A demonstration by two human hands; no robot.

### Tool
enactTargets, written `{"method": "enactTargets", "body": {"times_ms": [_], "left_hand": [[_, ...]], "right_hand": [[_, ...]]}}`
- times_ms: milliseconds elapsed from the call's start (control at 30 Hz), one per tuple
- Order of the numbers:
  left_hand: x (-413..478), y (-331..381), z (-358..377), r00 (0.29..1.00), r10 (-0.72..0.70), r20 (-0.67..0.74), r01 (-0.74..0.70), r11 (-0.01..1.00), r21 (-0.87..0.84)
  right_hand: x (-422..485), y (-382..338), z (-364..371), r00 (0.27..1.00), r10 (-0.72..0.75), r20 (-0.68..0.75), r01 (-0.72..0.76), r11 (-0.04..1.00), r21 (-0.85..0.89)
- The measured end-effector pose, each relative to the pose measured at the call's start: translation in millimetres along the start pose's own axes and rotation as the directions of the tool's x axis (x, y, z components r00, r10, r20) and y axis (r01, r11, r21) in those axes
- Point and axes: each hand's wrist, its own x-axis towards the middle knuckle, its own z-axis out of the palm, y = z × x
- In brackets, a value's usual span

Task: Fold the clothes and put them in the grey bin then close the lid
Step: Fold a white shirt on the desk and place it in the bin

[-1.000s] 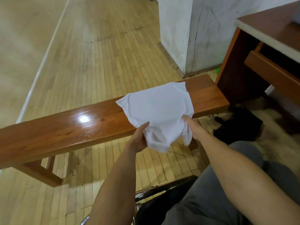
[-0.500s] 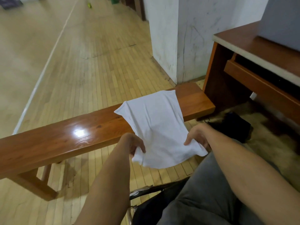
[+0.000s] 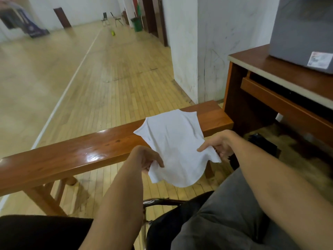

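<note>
A folded white garment (image 3: 175,145) lies half on the wooden bench (image 3: 81,156), its near part hanging off the front edge. My left hand (image 3: 146,159) pinches the garment's near left corner. My right hand (image 3: 219,144) grips the near right edge, thumb on top. The grey bin (image 3: 299,29) stands on the brown desk (image 3: 281,73) at the upper right; its top is cut off by the frame, so the lid does not show.
A white pillar (image 3: 207,51) rises behind the bench's right end. A dark bag (image 3: 266,147) lies on the floor under the desk. Open wooden floor stretches beyond the bench. My grey-trousered legs and a chair frame (image 3: 162,202) fill the foreground.
Both hands slid the garment toward me, so more of it hangs off the bench. My view rose, bringing the grey bin on the desk into sight.
</note>
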Motion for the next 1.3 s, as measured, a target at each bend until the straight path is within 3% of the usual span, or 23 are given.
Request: {"method": "enactTargets", "body": {"times_ms": [133, 300, 433, 600, 733, 933, 1300], "left_hand": [[-24, 3, 7, 0.995, -0.019, 0.102, 0.007, 0.994, 0.113], [-46, 16, 3, 0.970, 0.212, -0.119, -0.217, 0.976, -0.030], [-64, 31, 0, 0.862, 0.374, -0.342, -0.475, 0.832, -0.287], [-69, 50, -4, 0.755, 0.457, -0.471, -0.646, 0.640, -0.416], [-98, 74, 16, 0.650, 0.524, -0.551, -0.760, 0.465, -0.454], [-119, 115, 32, 0.601, 0.595, -0.534, -0.798, 0.402, -0.450], [-165, 229, 93, 0.479, 0.785, -0.393, -0.840, 0.280, -0.464]], "right_hand": [[-26, -2, -4, 0.988, -0.116, -0.100, 0.129, 0.981, 0.143], [-48, -12, -20, 0.945, -0.267, -0.188, 0.324, 0.834, 0.446], [-59, -18, -33, 0.901, -0.310, -0.304, 0.434, 0.677, 0.595], [-70, -21, -46, 0.805, -0.204, -0.557, 0.569, 0.529, 0.629], [-83, -14, -58, 0.750, -0.143, -0.645, 0.640, 0.399, 0.656], [-120, 3, -87, 0.699, -0.104, -0.708, 0.704, 0.274, 0.655], [-222, 74, -160, 0.548, -0.002, -0.837, 0.822, 0.187, 0.538]]}}
